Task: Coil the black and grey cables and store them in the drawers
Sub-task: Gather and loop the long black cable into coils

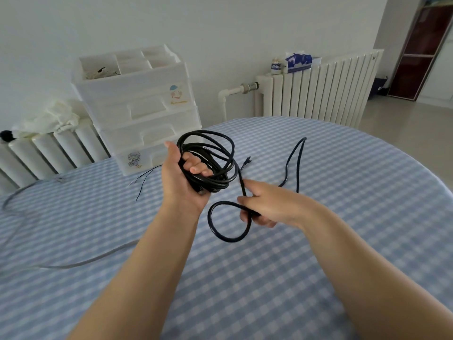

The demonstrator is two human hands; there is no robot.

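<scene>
My left hand [182,179] grips a coil of black cable [215,153] held above the table, fingers curled through its loops. A free length of the same cable runs from the coil into my right hand [267,206], which grips it. Below that hand the cable hangs in a round loop [213,229]; beyond it the tail arcs up over the table and back down to its end [297,153]. The grey cable [81,262] lies loose across the left of the table. The white plastic drawer unit [144,111] stands at the table's far edge with its drawers closed.
The table wears a blue and white checked cloth [294,278]. Thin dark wires [143,181] lie in front of the drawer unit. White radiators [316,92] line the wall, with a tissue box [299,61], a jar and, at far left, a crumpled cloth [49,119] on top.
</scene>
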